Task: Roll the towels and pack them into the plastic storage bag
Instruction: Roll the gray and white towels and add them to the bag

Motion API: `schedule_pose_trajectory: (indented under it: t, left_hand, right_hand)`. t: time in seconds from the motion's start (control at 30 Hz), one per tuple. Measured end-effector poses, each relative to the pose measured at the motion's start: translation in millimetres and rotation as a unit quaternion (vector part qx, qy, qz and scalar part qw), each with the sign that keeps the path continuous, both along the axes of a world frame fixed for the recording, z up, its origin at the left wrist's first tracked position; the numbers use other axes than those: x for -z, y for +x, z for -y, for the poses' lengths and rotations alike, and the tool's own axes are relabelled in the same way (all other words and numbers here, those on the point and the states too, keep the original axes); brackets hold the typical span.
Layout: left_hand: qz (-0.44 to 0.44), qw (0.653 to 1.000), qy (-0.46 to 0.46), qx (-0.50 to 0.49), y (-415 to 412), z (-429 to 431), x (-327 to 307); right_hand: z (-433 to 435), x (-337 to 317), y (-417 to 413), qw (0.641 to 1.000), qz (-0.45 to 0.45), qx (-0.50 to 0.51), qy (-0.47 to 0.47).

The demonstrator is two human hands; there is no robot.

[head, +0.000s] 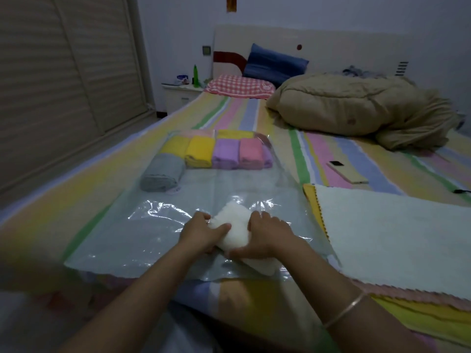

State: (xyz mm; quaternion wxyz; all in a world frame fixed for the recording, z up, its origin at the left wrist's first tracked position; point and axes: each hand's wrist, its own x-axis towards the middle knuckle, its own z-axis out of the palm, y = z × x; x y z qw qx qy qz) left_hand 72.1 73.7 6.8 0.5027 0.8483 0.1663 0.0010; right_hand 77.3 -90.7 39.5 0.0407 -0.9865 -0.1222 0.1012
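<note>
A clear plastic storage bag (142, 233) lies flat on the striped bed in front of me. At its far end sit several rolled towels: yellow (200, 151), purple (225, 153), pink (251, 152) and a grey roll (161, 172) nearer the left. A white rolled towel (235, 225) lies in the bag's near part. My left hand (201, 231) grips its left side, thumb on top. My right hand (267, 235) grips its right side. Part of the white towel is hidden under my hands.
A stack of flat towels (397, 233), pale one on top with yellow and pink edges beneath, lies at the right. A phone (348, 172) rests on the bed beyond it. A beige quilt (356, 105) and pillows (239, 86) lie at the far end.
</note>
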Motion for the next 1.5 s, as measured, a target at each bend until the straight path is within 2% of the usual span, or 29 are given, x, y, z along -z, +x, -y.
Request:
schedule_pose_trajectory:
  t: [0.07,0.17,0.2,0.27,0.33,0.47,0.63,0.8,0.9,0.97,1.03,1.1,1.13,1.2,1.27,1.37,1.5]
  left_hand:
    - [0.068,0.988,0.135,0.019,-10,-10,4]
    - [0.232,0.927,0.272,0.114,-34,-29,0]
    - [0.242,0.903,0.304,0.182,-41,-38,-3]
    - [0.201,0.851,0.374,0.309,-49,-55,-4]
    - [0.163,0.823,0.407,0.361,-52,-68,-5]
    - [0.131,0.850,0.358,0.365,-50,-81,-12]
    - [0.072,0.881,0.296,0.362,-43,-88,-20]
    - [0.129,0.894,0.289,0.318,-47,-86,-23]
    - [0.171,0.932,0.214,0.239,-46,-81,-26]
    - [0.172,0.956,0.145,0.190,-42,-81,-32]
    - [0.180,0.964,0.113,0.159,-39,-81,-41]
    - [0.180,0.972,0.054,0.139,-44,-77,-56]
    - [0.179,0.975,0.019,0.133,-47,-75,-64]
    - [0.186,0.974,-0.014,0.130,-53,-70,-80]
    - [0.201,0.970,-0.011,0.137,-58,-66,-91]
    - [0.214,0.964,0.024,0.158,-63,-64,-102]
    - [0.233,0.959,0.000,0.160,-65,-65,-109]
  right_hand:
    - [-1,2,7,0.999,-0.036,0.010,-0.036]
    - [-1,6,12,0.999,-0.033,0.012,-0.033]
    - [-2,8,10,0.999,-0.020,0.008,-0.037]
    - [-4,12,5,0.999,0.012,-0.004,-0.044]
    - [-4,15,1,0.999,0.033,-0.006,-0.032]
    - [8,10,3,0.999,0.020,0.012,0.046]
    - [27,3,-7,0.974,0.033,0.071,0.213]
    - [29,-9,-34,0.942,0.141,0.085,0.293]
    - [23,-21,-56,0.918,0.190,0.029,0.346]
    - [16,-29,-73,0.908,0.216,-0.063,0.354]
    - [8,-32,-86,0.908,0.225,-0.170,0.309]
    - [2,-25,-89,0.927,0.222,-0.229,0.200]
    - [-1,-20,-87,0.943,0.208,-0.216,0.144]
    - [-2,-12,-80,0.979,0.141,-0.114,0.090]
    - [-1,-13,-73,0.992,0.047,-0.009,0.115]
    - [-8,-19,-52,0.968,-0.044,0.073,0.236]
    - [-39,-22,-8,0.939,-0.058,0.146,0.307]
